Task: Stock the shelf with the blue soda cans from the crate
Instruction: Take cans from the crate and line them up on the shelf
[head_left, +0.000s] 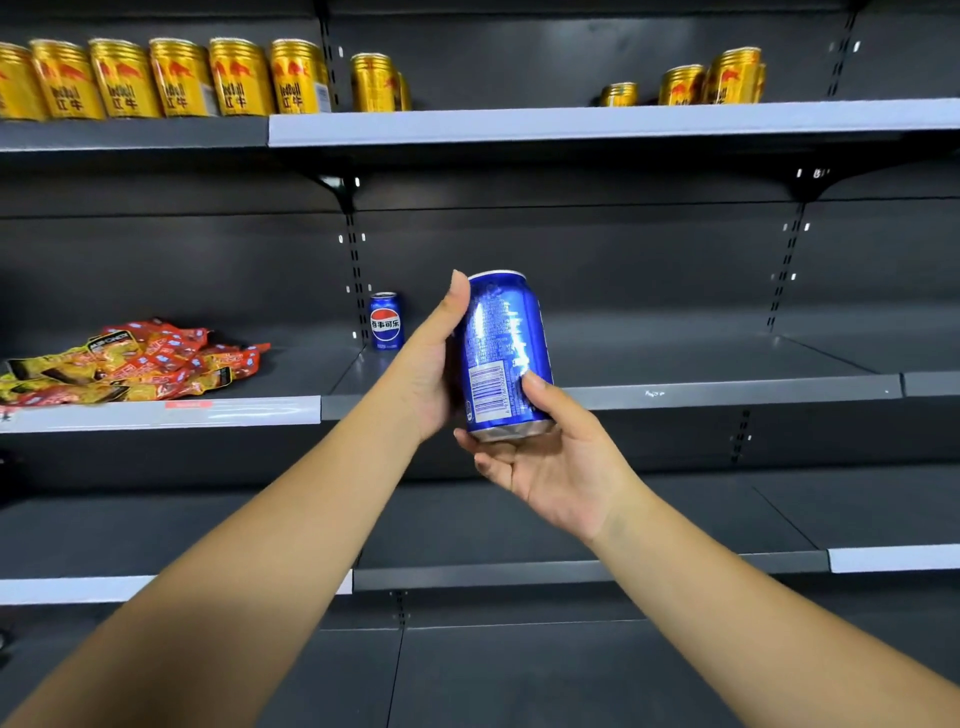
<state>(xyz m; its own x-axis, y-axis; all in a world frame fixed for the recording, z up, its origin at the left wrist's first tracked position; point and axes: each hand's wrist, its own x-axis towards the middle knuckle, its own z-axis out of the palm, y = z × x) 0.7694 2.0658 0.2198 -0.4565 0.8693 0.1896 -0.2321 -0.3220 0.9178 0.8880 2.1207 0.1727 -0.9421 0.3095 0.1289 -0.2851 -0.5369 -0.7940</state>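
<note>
Both hands (545, 457) around blue can (501, 353)

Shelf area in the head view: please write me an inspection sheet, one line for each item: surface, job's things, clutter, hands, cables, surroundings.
Surface: dark middle shelf, mostly bare on its right part.
Job's things: one blue can stands upright at the back of the middle shelf, logo facing out; a second held blue can is in front of the shelf, barcode toward the camera; crate not in view.
Clutter: pile of red and yellow snack packets on the shelf's left part.
Hands: left hand grips the held can's side; right hand supports its base, thumb on the side.
Cables: nothing seen.
Surroundings: gold cans on the top shelf; lower shelf bare where visible.
</note>
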